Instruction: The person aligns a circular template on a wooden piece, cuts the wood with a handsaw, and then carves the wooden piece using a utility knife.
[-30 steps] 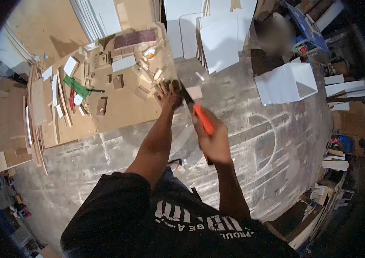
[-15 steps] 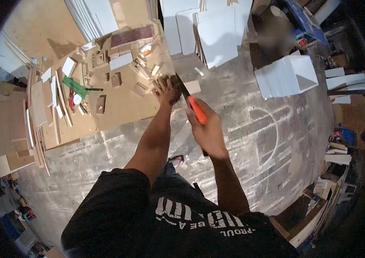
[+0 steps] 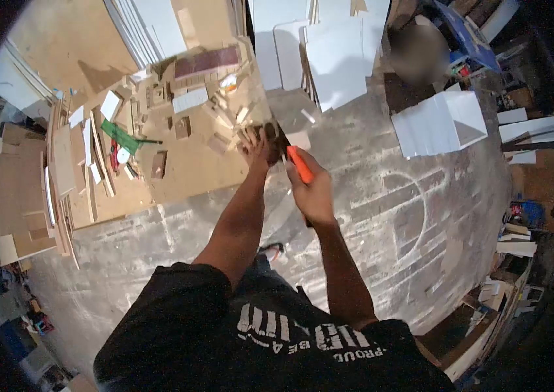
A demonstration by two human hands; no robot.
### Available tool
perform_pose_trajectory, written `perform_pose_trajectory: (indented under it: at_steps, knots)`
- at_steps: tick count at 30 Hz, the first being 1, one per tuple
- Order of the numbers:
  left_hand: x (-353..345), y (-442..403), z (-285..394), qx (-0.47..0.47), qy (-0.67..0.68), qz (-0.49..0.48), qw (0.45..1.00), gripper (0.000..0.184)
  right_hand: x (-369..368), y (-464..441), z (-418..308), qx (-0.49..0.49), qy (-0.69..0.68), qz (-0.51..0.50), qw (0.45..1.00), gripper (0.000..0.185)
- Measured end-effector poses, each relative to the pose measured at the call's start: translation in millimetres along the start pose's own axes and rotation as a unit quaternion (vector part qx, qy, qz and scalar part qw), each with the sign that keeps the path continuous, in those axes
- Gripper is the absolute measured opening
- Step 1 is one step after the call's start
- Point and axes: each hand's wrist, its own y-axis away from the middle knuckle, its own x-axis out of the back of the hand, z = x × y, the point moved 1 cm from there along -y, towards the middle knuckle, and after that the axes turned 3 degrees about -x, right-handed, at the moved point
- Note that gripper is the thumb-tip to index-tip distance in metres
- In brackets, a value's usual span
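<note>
My right hand (image 3: 313,195) is wrapped around the orange handle of a handsaw (image 3: 300,164). Its dark blade points away from me, along the right edge of the workbench (image 3: 192,176). Close to the blade's left side, my left hand (image 3: 259,146) presses down at the bench corner with its fingers spread, holding a piece of wood that it mostly covers. A pale flat piece (image 3: 299,140) shows just right of the blade; whether it belongs to the held wood I cannot tell. Small wood offcuts (image 3: 221,142) lie near my left fingertips.
On the bench are a dark red board (image 3: 206,62), a green tool (image 3: 119,135), wood strips and several small blocks. White panels (image 3: 336,65) stand beyond it. A white box (image 3: 437,127) sits on the floor at right, and a shelf of scraps (image 3: 528,130) lines the far right.
The saw and my right hand have shifted slightly along the blade's line. My left hand stays on the wood at the bench edge. The whole view has shifted a little.
</note>
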Motion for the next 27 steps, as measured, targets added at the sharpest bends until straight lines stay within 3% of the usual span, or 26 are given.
perform_pose_trajectory:
  at_steps: [2, 4, 7, 9, 12, 14, 15, 18, 19, 22, 23, 25, 27]
  knots:
    - [13.2, 6.5, 8.5, 0.028, 0.003, -0.017, 0.999, 0.068, 29.6, 41.8, -39.9, -0.080, 0.019, -0.026, 0.996, 0.042]
    - [28.2, 3.3, 19.5, 0.037, 0.009, -0.023, 0.999, 0.067, 35.5, 49.3, -48.6, -0.088, 0.034, -0.015, 0.995, 0.041]
    - [34.1, 6.3, 13.4, 0.037, 0.023, -0.008, 0.999, 0.067, 8.1, 13.8, 1.3, 0.014, 0.049, 0.012, 0.999, 0.037]
    - [29.9, 17.8, 11.6, 0.023, 0.038, 0.009, 0.999, 0.068, -20.3, -30.8, 38.2, 0.004, -0.020, 0.014, 1.000, 0.033]
    - [12.1, -0.5, 5.9, 0.010, -0.001, 0.005, 1.000, 0.072, -29.8, -49.8, 21.5, -0.069, 0.023, -0.025, 0.997, 0.033]
    - [-19.0, -9.0, -8.4, -0.013, -0.042, 0.002, 0.999, 0.075, -27.9, -24.3, 30.7, 0.011, 0.016, 0.028, 0.999, 0.033]
    - [3.6, -4.4, 1.7, 0.017, -0.044, -0.049, 0.998, 0.075, -27.8, -11.3, 34.2, 0.055, 0.011, 0.051, 0.997, 0.033]
    - [-6.1, -7.4, -0.9, 0.031, -0.038, -0.050, 0.998, 0.070, 31.8, 56.2, -49.1, -0.056, 0.020, -0.017, 0.998, 0.039]
    - [27.3, -2.3, 14.4, 0.059, 0.056, -0.064, 0.995, 0.067, 46.1, 65.5, -67.1, -0.057, 0.041, -0.028, 0.997, 0.043]
    - [41.1, 1.0, 22.3, 0.071, 0.041, -0.068, 0.994, 0.065, 52.2, 71.7, -77.7, -0.116, 0.007, -0.035, 0.993, 0.042]
    - [25.9, 0.1, 17.3, 0.055, 0.021, -0.022, 0.998, 0.062, 38.7, 55.4, -45.3, -0.010, 0.000, -0.022, 1.000, 0.041]
    - [18.2, 3.8, 5.5, 0.025, 0.043, -0.040, 0.998, 0.066, -9.5, -0.3, 23.1, 0.029, 0.012, 0.003, 1.000, 0.036]
    - [26.1, 4.9, 11.4, 0.020, 0.033, 0.005, 0.999, 0.077, -35.5, -47.4, 34.0, -0.009, 0.005, 0.014, 1.000, 0.033]
